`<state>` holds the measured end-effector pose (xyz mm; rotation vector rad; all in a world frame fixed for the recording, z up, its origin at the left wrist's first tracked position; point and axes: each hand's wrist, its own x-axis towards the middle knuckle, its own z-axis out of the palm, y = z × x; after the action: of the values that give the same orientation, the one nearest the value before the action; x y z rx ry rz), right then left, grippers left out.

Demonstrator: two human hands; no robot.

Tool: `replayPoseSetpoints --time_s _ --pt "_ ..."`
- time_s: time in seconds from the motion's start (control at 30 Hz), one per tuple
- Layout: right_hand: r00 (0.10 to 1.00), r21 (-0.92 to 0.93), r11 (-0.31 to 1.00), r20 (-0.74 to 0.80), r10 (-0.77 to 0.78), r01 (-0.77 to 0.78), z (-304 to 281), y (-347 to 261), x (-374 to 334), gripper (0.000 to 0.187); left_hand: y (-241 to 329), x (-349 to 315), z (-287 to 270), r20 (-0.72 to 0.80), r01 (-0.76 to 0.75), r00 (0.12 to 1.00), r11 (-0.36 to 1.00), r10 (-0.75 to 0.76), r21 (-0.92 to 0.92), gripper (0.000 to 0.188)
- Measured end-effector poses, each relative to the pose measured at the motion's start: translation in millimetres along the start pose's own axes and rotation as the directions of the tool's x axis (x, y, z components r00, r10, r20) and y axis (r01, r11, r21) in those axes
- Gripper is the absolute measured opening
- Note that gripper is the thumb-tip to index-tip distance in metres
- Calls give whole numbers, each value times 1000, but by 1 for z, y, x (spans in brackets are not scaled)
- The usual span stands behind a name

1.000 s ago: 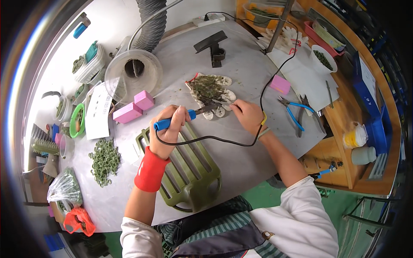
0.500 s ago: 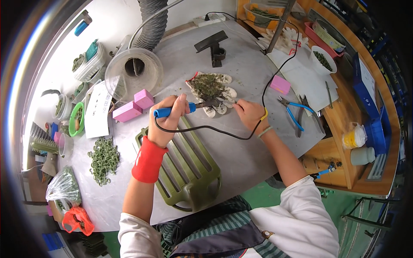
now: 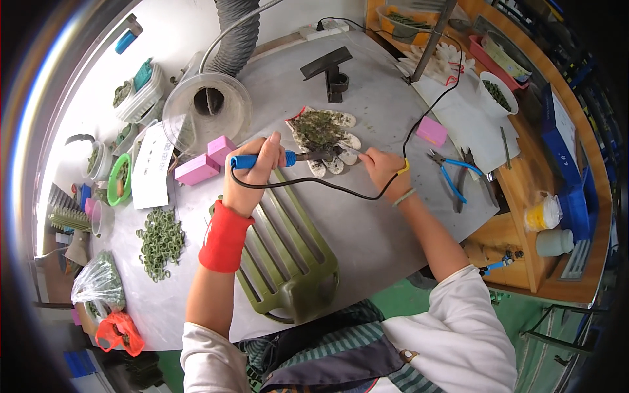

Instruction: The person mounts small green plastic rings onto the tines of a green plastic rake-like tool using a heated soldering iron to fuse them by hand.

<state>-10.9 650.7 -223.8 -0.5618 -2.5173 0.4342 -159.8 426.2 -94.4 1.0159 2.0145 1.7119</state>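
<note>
My left hand (image 3: 257, 162) is closed around the blue handle of a soldering iron (image 3: 246, 160) with a black cord. Its dark tip points right, over the fingers of a soiled white knit glove (image 3: 334, 139) strewn with green shavings. Opposite, my right hand (image 3: 383, 171) pinches a thin, light-coloured piece (image 3: 354, 152) close to the tip; its kind is too small to make out. Below my left hand lies an olive-green slatted plastic part (image 3: 298, 262), partly covered by my left wrist and its red wristband. The cord crosses to my right wrist.
Left of the slatted part lies a heap of small green rings (image 3: 160, 243). Pink blocks (image 3: 198, 169) sit near a clear funnel-like hood (image 3: 177, 124). A black stand (image 3: 333, 78) rises beyond the glove. Blue-handled pliers (image 3: 452, 177) and another pink block (image 3: 431, 131) lie at right.
The whole view has shifted slightly. My left hand has risen a little and turned the iron's handle flatter. Both hands keep their grip beside the glove.
</note>
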Motion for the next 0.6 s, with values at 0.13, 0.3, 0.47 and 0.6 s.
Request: replayPoseSetpoints --time_s 0.13,0.3,0.47,0.6 --pt "997 92 993 -8 -74 75 9 -2 -3 25 1 1 -3 7 7 1000 1000 -7 29 44" --pt "993 84 990 -34 -112 114 8 -6 -3 26 2 4 -4 7 8 1000 999 -9 38 44" --pt "1000 39 999 29 -11 10 7 -5 2 26 -1 6 -2 30 -13 999 998 11 66 47" --pt "999 86 996 53 2 -6 13 2 4 25 2 9 -3 39 3 999 996 -7 93 48"
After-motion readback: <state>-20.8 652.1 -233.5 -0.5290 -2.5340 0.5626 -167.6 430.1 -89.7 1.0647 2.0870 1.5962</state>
